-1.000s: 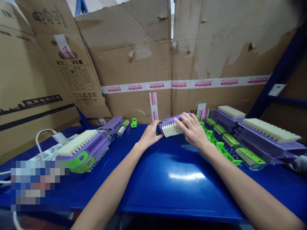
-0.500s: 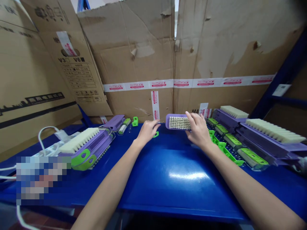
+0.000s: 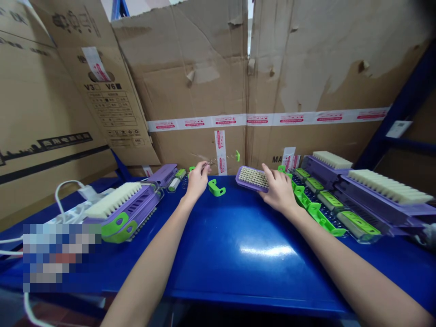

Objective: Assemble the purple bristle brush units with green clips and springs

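Observation:
My right hand (image 3: 278, 190) grips a small purple brush block with cream bristles (image 3: 254, 177), tilted just above the blue table (image 3: 238, 245). My left hand (image 3: 196, 180) is pinched on one end of a thin metal spring (image 3: 223, 159), which stretches out to the right with a small green piece at its far end (image 3: 237, 156). A green plastic clip (image 3: 216, 187) lies on the table between my hands.
Purple brush units with cream bristles and green parts sit at the right (image 3: 371, 195) and left (image 3: 119, 206). A row of green-topped parts (image 3: 323, 204) lies beside my right hand. White cable (image 3: 64, 195) coils at the left. Cardboard walls (image 3: 204, 81) close the back.
My left hand let go of the brush block, moved left and lifted a spring. My right hand tilted the block and now holds it alone. The green clip came into view.

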`<action>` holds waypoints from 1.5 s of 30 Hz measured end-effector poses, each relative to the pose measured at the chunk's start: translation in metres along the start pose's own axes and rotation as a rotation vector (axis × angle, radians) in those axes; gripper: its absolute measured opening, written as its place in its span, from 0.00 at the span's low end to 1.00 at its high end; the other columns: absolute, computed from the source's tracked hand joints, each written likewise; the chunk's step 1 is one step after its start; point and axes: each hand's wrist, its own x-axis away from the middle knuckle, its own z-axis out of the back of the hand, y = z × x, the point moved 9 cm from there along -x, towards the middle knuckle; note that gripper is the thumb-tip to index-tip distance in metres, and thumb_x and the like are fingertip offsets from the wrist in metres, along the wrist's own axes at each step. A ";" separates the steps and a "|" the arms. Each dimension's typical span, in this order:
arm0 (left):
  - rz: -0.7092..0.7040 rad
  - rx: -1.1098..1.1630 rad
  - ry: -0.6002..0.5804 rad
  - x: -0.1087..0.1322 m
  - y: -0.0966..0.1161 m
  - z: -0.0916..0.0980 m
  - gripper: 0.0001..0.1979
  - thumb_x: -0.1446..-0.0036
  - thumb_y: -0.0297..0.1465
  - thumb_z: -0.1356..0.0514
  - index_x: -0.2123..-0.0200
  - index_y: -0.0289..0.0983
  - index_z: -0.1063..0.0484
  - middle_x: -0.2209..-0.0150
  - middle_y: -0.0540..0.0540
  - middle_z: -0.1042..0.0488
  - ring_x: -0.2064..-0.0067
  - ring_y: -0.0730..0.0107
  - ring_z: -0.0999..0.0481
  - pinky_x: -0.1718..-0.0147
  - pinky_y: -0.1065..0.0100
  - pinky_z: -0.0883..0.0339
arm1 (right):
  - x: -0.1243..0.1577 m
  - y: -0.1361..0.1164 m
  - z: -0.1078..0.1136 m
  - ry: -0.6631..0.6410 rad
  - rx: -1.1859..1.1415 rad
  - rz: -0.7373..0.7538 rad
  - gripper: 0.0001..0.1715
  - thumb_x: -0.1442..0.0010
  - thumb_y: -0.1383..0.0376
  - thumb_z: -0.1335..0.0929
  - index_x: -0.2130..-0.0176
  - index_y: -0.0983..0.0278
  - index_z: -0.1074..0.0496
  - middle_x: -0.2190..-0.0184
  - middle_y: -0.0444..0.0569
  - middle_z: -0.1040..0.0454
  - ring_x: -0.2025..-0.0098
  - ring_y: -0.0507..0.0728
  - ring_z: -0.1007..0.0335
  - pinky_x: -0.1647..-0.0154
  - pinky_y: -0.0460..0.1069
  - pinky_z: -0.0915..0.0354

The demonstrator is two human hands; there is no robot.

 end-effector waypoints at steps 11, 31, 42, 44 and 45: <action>0.013 0.225 -0.309 0.014 0.019 -0.041 0.12 0.41 0.36 0.46 0.59 0.34 0.31 0.68 0.44 0.23 0.65 0.67 0.24 0.62 0.65 0.32 | 0.007 0.005 -0.028 -0.289 -0.137 -0.184 0.50 0.48 0.47 0.33 0.36 0.67 0.49 0.51 0.63 0.30 0.50 0.71 0.35 0.49 0.64 0.43; 0.286 0.670 -0.517 0.023 0.025 -0.052 0.16 0.47 0.41 0.41 0.74 0.33 0.29 0.77 0.44 0.26 0.74 0.71 0.27 0.69 0.67 0.35 | -0.004 0.000 0.018 0.189 -0.884 -0.190 0.22 0.43 0.58 0.33 0.50 0.62 0.30 0.56 0.52 0.25 0.54 0.59 0.29 0.51 0.56 0.33; 0.379 0.710 -0.535 0.027 0.021 -0.058 0.20 0.48 0.47 0.41 0.72 0.33 0.31 0.75 0.45 0.26 0.73 0.71 0.27 0.68 0.67 0.34 | -0.006 0.005 0.005 0.050 -1.097 -0.345 0.28 0.49 0.56 0.30 0.50 0.66 0.29 0.69 0.48 0.24 0.65 0.56 0.28 0.57 0.54 0.34; 0.393 0.697 -0.514 0.027 0.019 -0.059 0.21 0.48 0.48 0.41 0.70 0.33 0.31 0.74 0.45 0.26 0.73 0.72 0.27 0.68 0.68 0.34 | -0.006 0.007 0.003 0.055 -1.160 -0.374 0.26 0.50 0.55 0.29 0.54 0.66 0.28 0.70 0.47 0.25 0.68 0.55 0.30 0.62 0.52 0.34; 0.396 0.700 -0.502 0.027 0.019 -0.059 0.21 0.48 0.48 0.41 0.68 0.33 0.32 0.74 0.45 0.26 0.73 0.72 0.27 0.68 0.68 0.34 | -0.006 0.008 0.002 0.062 -1.193 -0.389 0.25 0.51 0.54 0.29 0.56 0.66 0.27 0.71 0.47 0.25 0.68 0.54 0.30 0.64 0.51 0.34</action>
